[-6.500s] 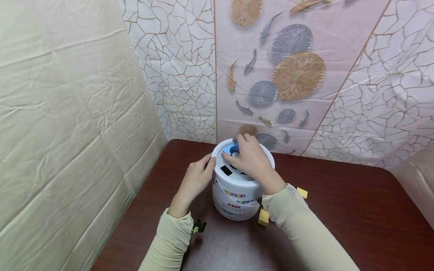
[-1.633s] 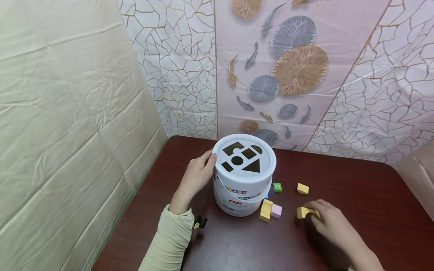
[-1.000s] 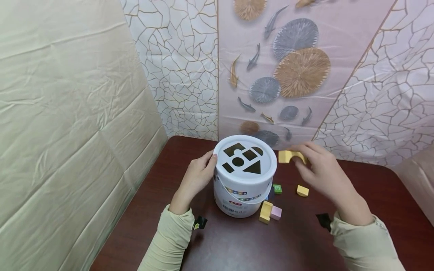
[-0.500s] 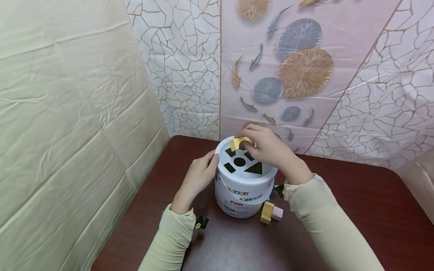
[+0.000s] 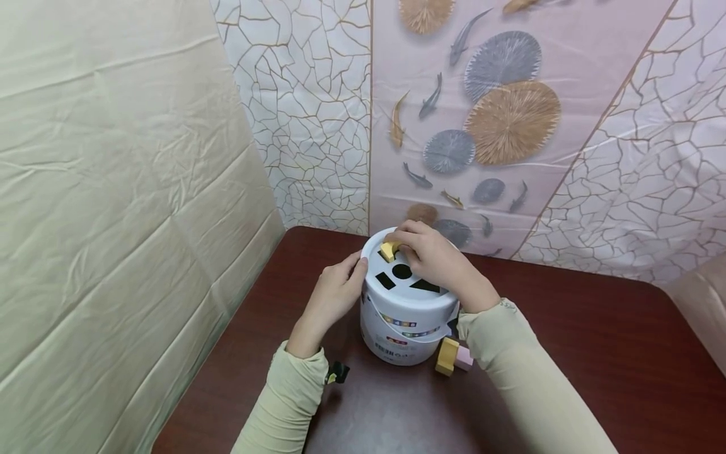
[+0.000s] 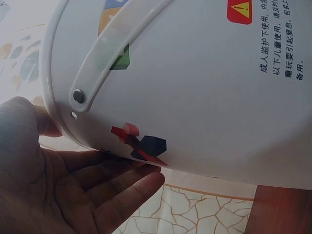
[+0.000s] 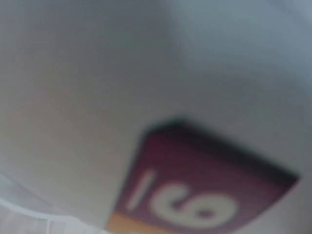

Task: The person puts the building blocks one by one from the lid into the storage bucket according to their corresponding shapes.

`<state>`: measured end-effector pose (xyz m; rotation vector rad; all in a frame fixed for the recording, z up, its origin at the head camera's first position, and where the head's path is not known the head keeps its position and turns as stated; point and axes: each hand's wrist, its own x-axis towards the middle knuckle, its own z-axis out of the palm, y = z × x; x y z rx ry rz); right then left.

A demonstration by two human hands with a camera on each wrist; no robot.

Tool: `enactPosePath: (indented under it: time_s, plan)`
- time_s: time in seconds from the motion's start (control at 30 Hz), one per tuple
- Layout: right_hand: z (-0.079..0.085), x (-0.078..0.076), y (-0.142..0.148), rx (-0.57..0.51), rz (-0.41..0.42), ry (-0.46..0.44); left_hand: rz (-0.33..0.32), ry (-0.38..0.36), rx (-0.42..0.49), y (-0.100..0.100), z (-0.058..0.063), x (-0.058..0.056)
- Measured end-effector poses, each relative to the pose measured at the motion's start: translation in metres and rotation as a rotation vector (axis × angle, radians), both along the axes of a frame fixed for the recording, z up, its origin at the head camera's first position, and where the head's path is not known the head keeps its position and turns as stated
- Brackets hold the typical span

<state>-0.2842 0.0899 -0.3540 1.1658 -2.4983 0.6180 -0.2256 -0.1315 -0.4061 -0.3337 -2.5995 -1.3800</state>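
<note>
A white lidded bucket (image 5: 391, 350) stands upright on the table, its lid (image 5: 401, 291) cut with shaped holes. My left hand (image 5: 334, 290) rests at its left side, thumb by the rim. In the left wrist view, the fingers of the left hand (image 6: 73, 190) lie fairly straight against the bucket wall. Above the lid, my right hand (image 5: 433, 255) pinches a yellow arch-shaped block (image 5: 388, 251) at the notched hole near the back left. That hand covers some of the other holes. The right wrist view has only blurred bucket wall with a printed number.
Right of the bucket's base, a yellow notched block (image 5: 447, 357) lies against a pink block (image 5: 463, 358). The right sleeve (image 5: 527, 366) hides part of the dark red table (image 5: 595, 340). Patterned cloth (image 5: 317, 113) hangs behind the table's far edge.
My right hand picked up the yellow arch block from the table at right, carried it left over the bucket and lowered it to the notched hole. An earlier blue block is gone from the lid.
</note>
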Motion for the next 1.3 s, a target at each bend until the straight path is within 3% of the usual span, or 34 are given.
enactPosePath:
  time_s: [0.33,0.63,1.3]
  plan:
    - [-0.001,0.0006,0.0018,0.006,0.002,-0.021,0.01,0.011,-0.012,0.0015,0.0006,0.0008]
    - [0.0,-0.0015,0.0004,0.008,0.012,0.039,0.016,0.026,-0.015,0.0013,-0.0003,-0.0004]
    - [0.0004,0.0007,0.0004,0.027,0.0,0.017,0.02,0.019,-0.019,0.0029,0.0,0.0005]
